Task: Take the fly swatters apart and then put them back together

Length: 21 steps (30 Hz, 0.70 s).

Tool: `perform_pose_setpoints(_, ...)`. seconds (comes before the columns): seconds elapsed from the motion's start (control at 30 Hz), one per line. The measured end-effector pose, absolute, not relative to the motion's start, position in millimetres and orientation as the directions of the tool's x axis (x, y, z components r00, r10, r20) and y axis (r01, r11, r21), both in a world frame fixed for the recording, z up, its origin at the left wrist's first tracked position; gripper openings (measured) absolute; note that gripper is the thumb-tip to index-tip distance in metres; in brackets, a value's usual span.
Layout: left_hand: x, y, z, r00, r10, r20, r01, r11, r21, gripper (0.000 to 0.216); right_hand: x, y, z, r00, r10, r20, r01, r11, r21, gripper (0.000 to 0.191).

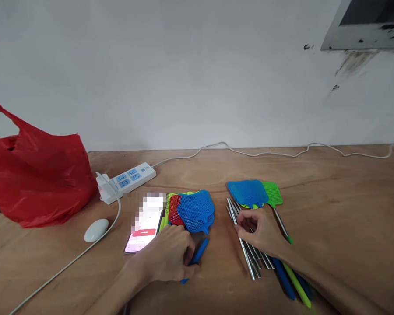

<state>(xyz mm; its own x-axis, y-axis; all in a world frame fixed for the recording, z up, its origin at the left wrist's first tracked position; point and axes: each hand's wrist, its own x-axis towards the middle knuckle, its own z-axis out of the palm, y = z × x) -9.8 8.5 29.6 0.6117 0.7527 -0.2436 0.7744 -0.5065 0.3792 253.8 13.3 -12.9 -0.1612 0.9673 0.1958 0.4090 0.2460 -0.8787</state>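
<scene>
My left hand (170, 256) lies on a blue handle (197, 256) at the table's front, fingers curled around it. Just beyond it sits a pile of loose swatter heads (195, 210), blue on top of red and green ones. My right hand (261, 229) rests with bent fingers on a bundle of several metal rods (248, 258) that have blue and green grips (290, 278). At the far end of those rods lie a blue swatter head (248, 192) and a green one (272, 192).
A lit phone (144, 229) lies left of the pile. Behind it are a white power strip (128, 179) with its cable (265, 153), a white oval device (96, 229) and a red plastic bag (36, 175). The wooden table (348, 205) meets a white wall.
</scene>
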Motion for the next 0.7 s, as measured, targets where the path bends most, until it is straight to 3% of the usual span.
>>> perform_pose_setpoints(0.17, -6.6, 6.4, 33.3, 0.678, 0.715, -0.167, 0.695, -0.551, 0.461, 0.015, 261.0, 20.4, -9.4, -0.057, 0.994, 0.097, 0.065, 0.101, -0.993, 0.027)
perform_pose_setpoints(0.33, -4.8, 6.1, 32.9, 0.680, 0.725, -0.110, 0.677, -0.563, 0.475, 0.016, 260.9, 21.0, -3.6, -0.011, 1.000, 0.003, -0.225, 0.000, -0.974, 0.026)
perform_pose_setpoints(0.7, -5.1, 4.9, 21.5, 0.682, 0.726, -0.082, 0.671, -0.578, 0.464, 0.018, 251.2, 15.1, -0.1, -0.088, 0.992, -0.086, -0.406, -0.115, -0.907, 0.030)
